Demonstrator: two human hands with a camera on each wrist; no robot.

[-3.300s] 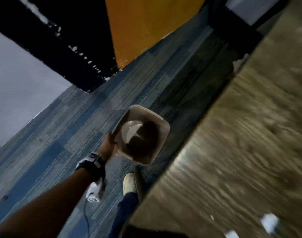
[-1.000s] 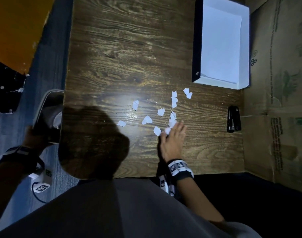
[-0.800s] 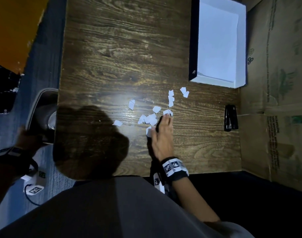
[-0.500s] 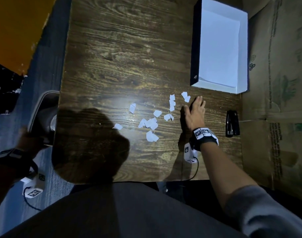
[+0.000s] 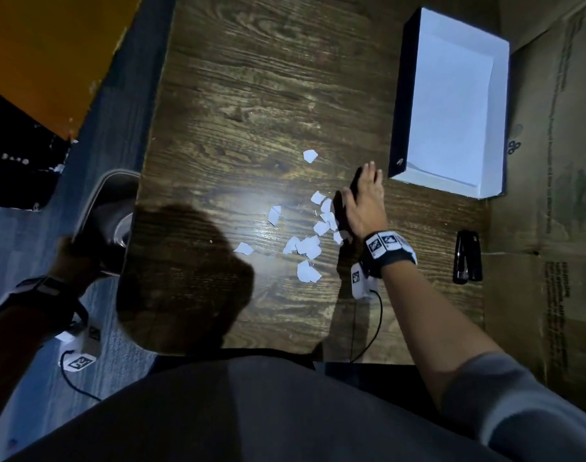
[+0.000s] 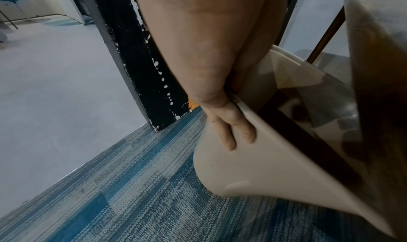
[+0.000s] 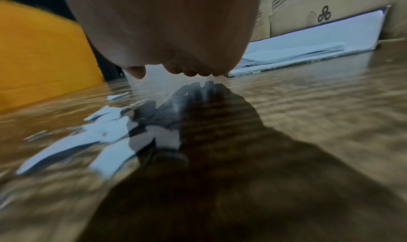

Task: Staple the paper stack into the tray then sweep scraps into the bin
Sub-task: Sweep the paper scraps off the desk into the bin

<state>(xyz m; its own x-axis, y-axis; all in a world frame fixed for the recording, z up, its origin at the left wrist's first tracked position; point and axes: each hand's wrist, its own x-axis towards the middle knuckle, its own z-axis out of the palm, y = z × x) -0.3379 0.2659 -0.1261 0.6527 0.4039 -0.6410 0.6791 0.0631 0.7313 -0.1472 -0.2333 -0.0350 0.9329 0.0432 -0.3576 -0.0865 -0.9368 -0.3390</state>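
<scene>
Much is sitting in shadow or blur

The surface (image 5: 285,78) is hiding half the bin (image 5: 113,201); the left hand (image 5: 73,258) is smearing in shadow, and scraps (image 7: 94,136) are blurring under the right hand (image 7: 167,28).

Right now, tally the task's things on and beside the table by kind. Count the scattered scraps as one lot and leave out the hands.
tray: 1
paper stack, lying in the tray: 1
stapler: 1
bin, held at the table's left edge: 1
lot of paper scraps: 1
Total: 5
</scene>
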